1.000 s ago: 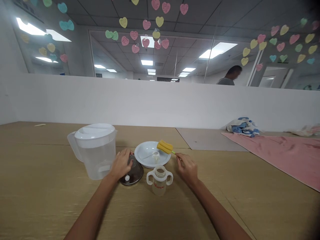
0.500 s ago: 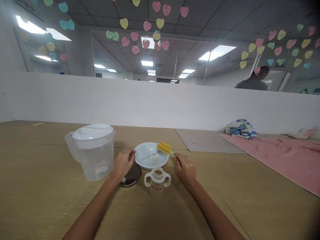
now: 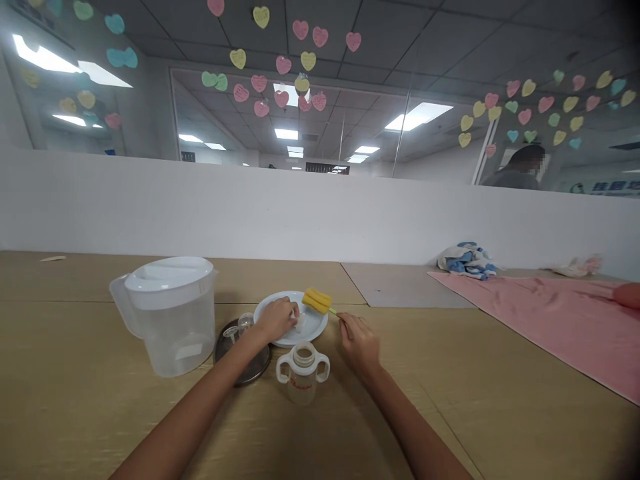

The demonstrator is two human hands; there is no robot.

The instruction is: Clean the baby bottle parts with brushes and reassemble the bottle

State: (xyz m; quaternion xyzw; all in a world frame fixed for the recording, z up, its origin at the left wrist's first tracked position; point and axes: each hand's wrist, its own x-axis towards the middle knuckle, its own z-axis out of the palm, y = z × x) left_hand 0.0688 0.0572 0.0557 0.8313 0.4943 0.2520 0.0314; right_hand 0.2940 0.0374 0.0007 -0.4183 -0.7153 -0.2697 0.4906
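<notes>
My right hand (image 3: 359, 341) grips the thin green handle of a yellow sponge brush (image 3: 317, 301), whose head is over the right rim of a white plate (image 3: 316, 331). My left hand (image 3: 278, 320) reaches over the plate, fingers pinched at a small translucent bottle part (image 3: 301, 323), partly hidden by them. Nearer to me a clear baby bottle (image 3: 302, 387) with two white handles and red print stands upright, its mouth uncovered. Under my left forearm, a dark round tray (image 3: 249, 373) carries a clear cap (image 3: 245, 323) and a small white piece (image 3: 231, 333).
A lidded translucent pitcher (image 3: 173, 327) stands at the left. To the right lie a pink cloth (image 3: 540, 320) and a crumpled blue-and-white towel (image 3: 466, 260) by the white wall (image 3: 280, 213). Behind the glass is a person (image 3: 520, 170).
My left hand has moved right from the tray and plate's left rim into the plate, uncovering the small pieces on the tray. My right hand keeps its hold on the brush. The view has shifted slightly.
</notes>
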